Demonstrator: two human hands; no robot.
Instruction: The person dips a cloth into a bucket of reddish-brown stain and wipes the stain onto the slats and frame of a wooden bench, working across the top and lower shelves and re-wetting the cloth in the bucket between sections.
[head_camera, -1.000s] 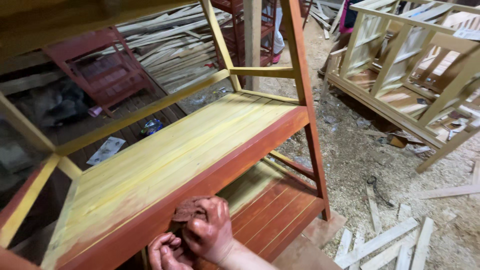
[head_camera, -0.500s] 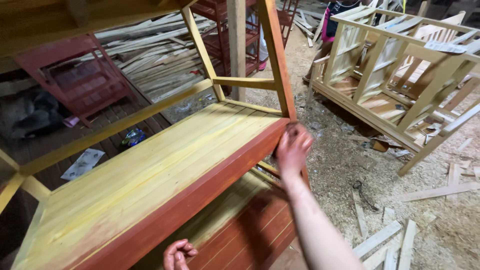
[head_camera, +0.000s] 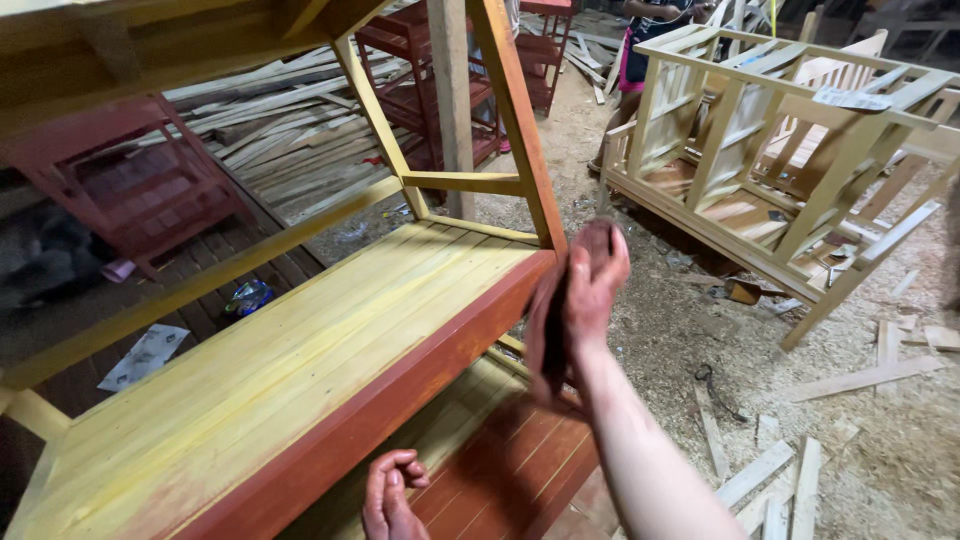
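We see the right hand (head_camera: 592, 290) raised at the front corner of the yellow slatted wooden shelf rack (head_camera: 300, 340), its fingers (head_camera: 610, 262) curled tight around a dark reddish-brown staining rag (head_camera: 556, 318). The rag hangs down from the fingers along the palm side, its upper end bunched above the fingertips, just beside the red-stained front rail (head_camera: 400, 395) and the slanted yellow corner post (head_camera: 520, 130). Below and to the left of those fingers, the left hand (head_camera: 388, 495) hangs under the front rail, stained red, fingers loosely curled inward and holding nothing. Beneath it lies the red-stained lower shelf (head_camera: 510, 470). Well beyond the right fingers stands an unpainted pale wooden frame (head_camera: 760, 150) on the sawdust-covered floor (head_camera: 680, 340), with loose wooden offcuts (head_camera: 790, 470) scattered to the right. A person in dark clothing (head_camera: 650, 40) stands far behind the frame.
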